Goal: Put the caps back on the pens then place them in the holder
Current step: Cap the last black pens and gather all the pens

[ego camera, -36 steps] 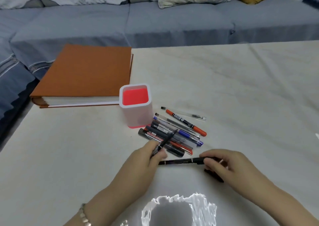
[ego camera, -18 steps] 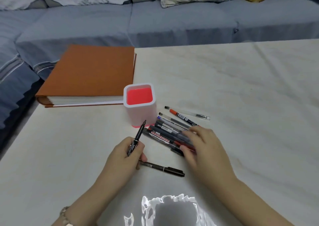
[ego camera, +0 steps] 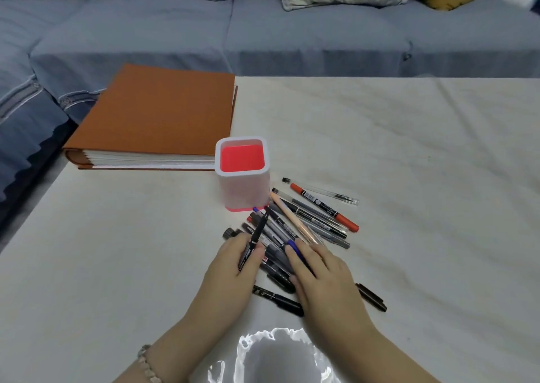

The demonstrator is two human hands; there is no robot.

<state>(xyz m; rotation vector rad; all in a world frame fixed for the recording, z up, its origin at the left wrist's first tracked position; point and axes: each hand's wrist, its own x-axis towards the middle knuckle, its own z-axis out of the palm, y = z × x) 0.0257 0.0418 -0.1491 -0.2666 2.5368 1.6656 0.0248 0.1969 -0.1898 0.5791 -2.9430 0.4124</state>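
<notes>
White counter (ego camera: 409,149): the holder (ego camera: 242,175) is seen empty, pens (ego camera: 309,222) piled just right of it. One black pen (ego camera: 254,244) is clamped in left hand (ego camera: 233,268) fingers; right hand (ego camera: 324,277) fingers are spread on the pile.

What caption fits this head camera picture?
Left hand holds a black pen while right hand sorts the pen pile beside an empty holder.

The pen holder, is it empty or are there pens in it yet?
Empty: the holder shows only its red inside.
</notes>
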